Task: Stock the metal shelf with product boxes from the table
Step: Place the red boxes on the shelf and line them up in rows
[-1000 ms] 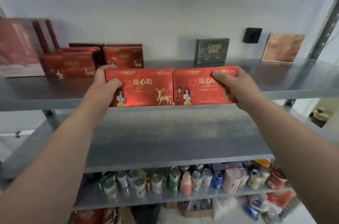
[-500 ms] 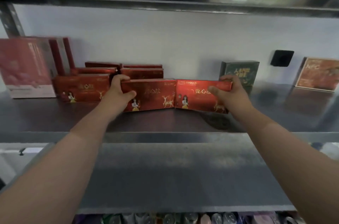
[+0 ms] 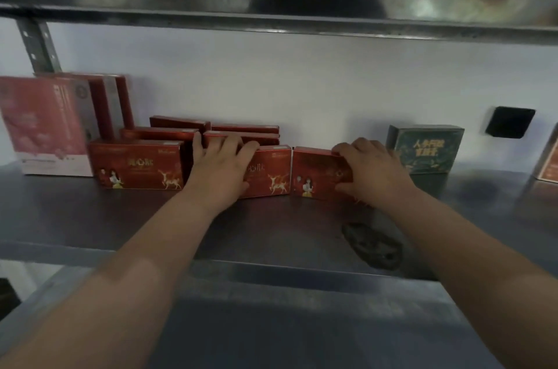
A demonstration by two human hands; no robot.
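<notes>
A white wall backs the grey metal shelf (image 3: 271,226), whose dull steel deck runs left to right under another steel shelf above. Both arms reach in from the front edge to two glossy red cardboard product boxes printed with a gold deer, set end to end near the back of the deck. The left hand (image 3: 222,168) lies flat over the top and face of the left red box (image 3: 270,175), fingers spread wide across its upper edge, pressing on it rather than closed around it. The right hand (image 3: 373,171) wraps the right end of the right red box (image 3: 317,175), fingers over the top and thumb low at the front, holding it. Each box lies with its long axis parallel to the shelf's front edge; their inner ends touch or nearly touch. To the left stands a row of matching red boxes (image 3: 139,165), the front one just beside the left hand; a tall pink-and-white carton (image 3: 48,127) sits near the left end. A dark green box (image 3: 427,149) stands just right of the right hand. The next move, I judge, is a push straight back toward the wall
</notes>
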